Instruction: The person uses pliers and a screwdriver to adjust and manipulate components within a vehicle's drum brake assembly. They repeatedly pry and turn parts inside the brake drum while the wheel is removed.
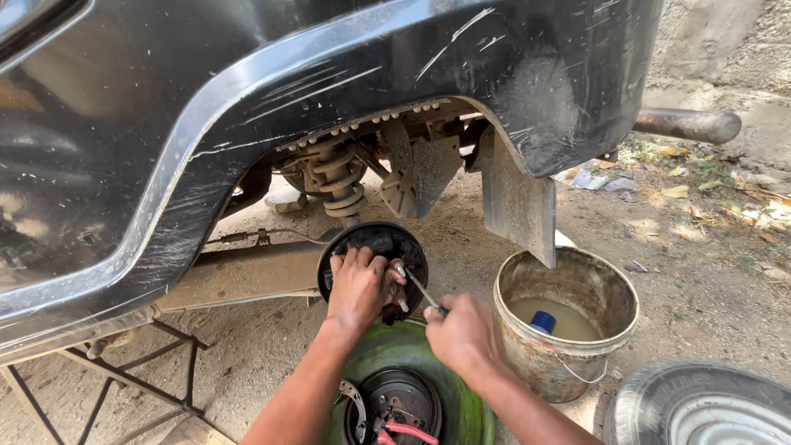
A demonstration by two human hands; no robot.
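Seen from the head camera, a person works with both bare hands at the exposed rear brake assembly [373, 262] of a dark vehicle [165, 124] whose wheel is off. The left hand [358, 284] reaches up and forward, forearm rising from the bottom edge, palm laid flat against the round black backing plate, fingers curled over the parts at its middle and pressing on them. The right hand [465, 334] comes in from the lower right, its fingers closed in a fist-like pinch around the handle of a slim metal tool [422, 288]. The tool's shaft slants up and to the left from that grip, and its tip meets the brake parts just beside the left hand's fingertips. The assembly sits at the end of the axle, beneath the wheel arch, directly above both wrists.

Behind the plate hang a coil spring [339, 183] and a mud flap [517, 206]. Below the hands lies a green wheel rim [461, 412], flat on the ground, with a brake drum [401, 397] resting in it; a red-handled tool [408, 433] lies across the drum. Just right of the right hand stands a worn bucket [544, 367] of murky liquid with a blue-capped item [542, 321] floating in it. A tyre [700, 404] lies at the lower right corner, and a metal stand [107, 371] props the body at the left. The ground is dry dirt.
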